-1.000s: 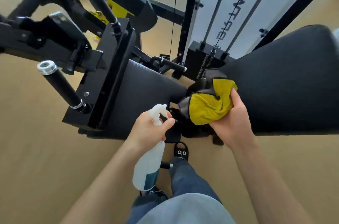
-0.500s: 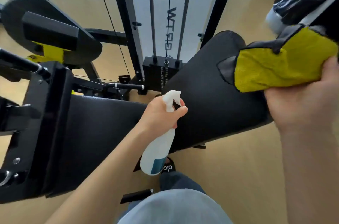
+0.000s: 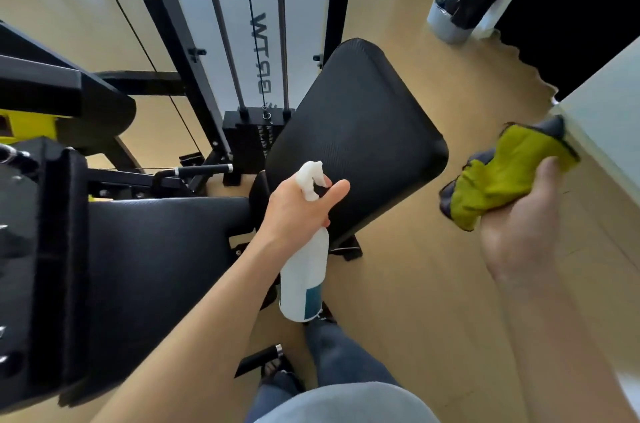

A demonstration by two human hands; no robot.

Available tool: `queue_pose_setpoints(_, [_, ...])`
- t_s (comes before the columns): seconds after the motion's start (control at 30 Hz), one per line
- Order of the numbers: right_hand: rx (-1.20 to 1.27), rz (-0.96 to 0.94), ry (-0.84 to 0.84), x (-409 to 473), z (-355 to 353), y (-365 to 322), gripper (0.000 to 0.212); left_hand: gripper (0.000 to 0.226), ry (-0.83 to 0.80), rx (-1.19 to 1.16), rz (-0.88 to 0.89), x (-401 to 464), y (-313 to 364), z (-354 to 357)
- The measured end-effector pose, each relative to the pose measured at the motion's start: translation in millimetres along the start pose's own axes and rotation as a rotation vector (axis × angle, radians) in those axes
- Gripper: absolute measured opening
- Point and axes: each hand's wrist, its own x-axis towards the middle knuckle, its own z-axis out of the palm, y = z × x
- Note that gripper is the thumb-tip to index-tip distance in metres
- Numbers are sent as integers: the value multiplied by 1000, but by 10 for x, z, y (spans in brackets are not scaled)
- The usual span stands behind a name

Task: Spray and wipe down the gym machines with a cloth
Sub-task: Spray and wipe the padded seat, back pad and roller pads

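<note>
Head camera looks down on the black padded backrest (image 3: 356, 131) of the gym machine, and that's our landmark. Left hand (image 3: 298, 211) sits right in front of the pad's lower edge, fingers wrapped round the neck of a translucent white plastic spray bottle (image 3: 304, 270), thumb stretched over the top beside the white trigger nozzle (image 3: 311, 178). Nozzle points toward the pad, so this reads as lining up a spray on the upholstery. Whether a finger is on the trigger, I can't tell.

Off to the right of the backrest, well apart from it, the right hand (image 3: 519, 235) clutches a bunched yellow microfibre cloth with a grey edge (image 3: 502, 176), fingers curled round the wad. Held clear like that, it looks parked out of the mist, ready to come in for the wipe.

The pad itself is matte, finely ribbed, with rounded corners and no visible wet sheen. Left of it lies the flat black seat pad (image 3: 152, 270), same texture. Behind the backrest, the black weight stack (image 3: 249, 135).
</note>
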Motion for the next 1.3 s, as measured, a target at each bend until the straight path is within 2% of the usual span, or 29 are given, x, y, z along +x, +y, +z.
queue_pose_setpoints(0.07, [-127, 103, 56, -24, 53, 188, 68, 32, 45, -10, -25, -4, 25, 31])
queue_pose_setpoints(0.17, [-337, 194, 77, -35, 262, 342, 76, 44, 110, -31, -96, 40, 60, 55])
queue_pose_setpoints(0.2, [-370, 203, 68, -12, 329, 342, 75, 44, 122, -34, -104, 63, 74, 63])
queue_pose_setpoints(0.23, [-382, 198, 76, 46, 368, 354, 65, 41, 132, -43, -107, 96, 88, 72])
queue_pose_setpoints(0.3, [-352, 191, 97, 229, 397, 331, 46, 30, 148, -45, -97, 177, 124, 99])
queue_pose_setpoints(0.37, [-294, 219, 121, 493, 414, 194, 49, 25, 181, -36, -93, 280, 164, 144])
queue_pose_setpoints(0.47, [-107, 223, 109, 1012, 476, -95, 54, 34, 232, -55, -153, 411, 227, 255])
queue_pose_setpoints(0.53, [-241, 152, -42, 1298, 615, -252, 59, 44, 269, -57, -199, 472, 278, 321])
queue_pose_setpoints(0.6, [-609, 32, -284, 1465, 840, -269, 55, 40, 293, -53, -210, 506, 307, 379])
queue_pose_setpoints(0.63, [-843, -95, -464, 1492, 941, -238, 52, 33, 297, -56, -205, 518, 311, 405])
queue_pose_setpoints(0.7, [-1355, -446, -967, 1552, 1028, -79, 55, 25, 299, -64, -205, 539, 287, 458])
queue_pose_setpoints(0.77, [-1734, -717, -1300, 1585, 1015, 2, 61, 26, 340, -92, -229, 556, 229, 504])
queue_pose_setpoints(0.8, [-1823, -794, -1396, 1604, 961, 5, 63, 26, 372, -116, -246, 560, 192, 515])
queue_pose_setpoints(0.87, [-1842, -903, -1567, 1507, 794, -91, 63, 26, 420, -167, -284, 548, 126, 522])
queue_pose_setpoints(0.93, [-1800, -1002, -1701, 1393, 599, -165, 62, 27, 443, -188, -309, 538, 74, 527])
queue_pose_setpoints(1.1, [-1788, -996, -1868, 1405, 568, -229, 60, 29, 471, -168, -323, 600, 84, 576])
queue_pose_setpoints(1.2, [-1822, -1084, -1846, 1553, 863, -175, 64, 30, 497, -167, -335, 683, 161, 592])
queue_pose_setpoints(1.3, [-1936, -1024, -1757, 1942, 1279, -24, 65, 30, 508, -183, -325, 743, 220, 604])
